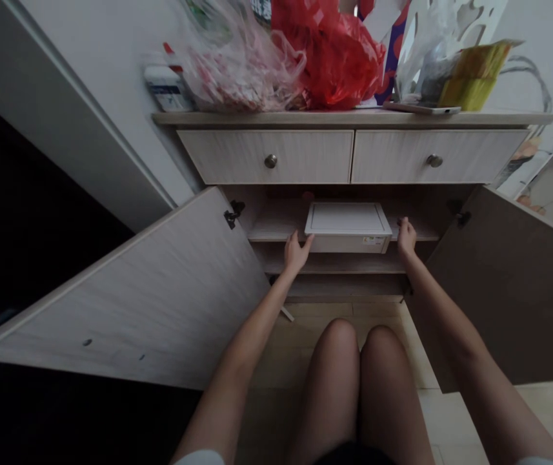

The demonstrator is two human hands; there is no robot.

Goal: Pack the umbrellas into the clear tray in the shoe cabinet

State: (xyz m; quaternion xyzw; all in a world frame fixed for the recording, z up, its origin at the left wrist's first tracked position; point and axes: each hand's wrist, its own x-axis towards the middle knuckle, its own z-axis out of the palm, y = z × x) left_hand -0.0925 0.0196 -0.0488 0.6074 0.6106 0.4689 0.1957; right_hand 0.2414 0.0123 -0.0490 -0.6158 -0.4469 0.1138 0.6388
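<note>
A white box [348, 219] with a flat framed lid and a small label on its front sits on the upper shelf [276, 226] of an open cabinet, its front sticking out past the shelf edge. My left hand [298, 252] is at the box's front left corner, thumb and fingers apart; the thumb tip meets or nearly meets the corner. To the right of the box, a small gap away, is my right hand [406, 237] with its fingers curled in; nothing shows in them.
Both cabinet doors, left [135, 310] and right [508, 297], swing out toward me. Above are two drawers with round knobs. On top stand a white bottle [167, 87], a clear plastic bag [242, 71], a red bag [334, 58], a phone [421, 108] and a yellow package [474, 74].
</note>
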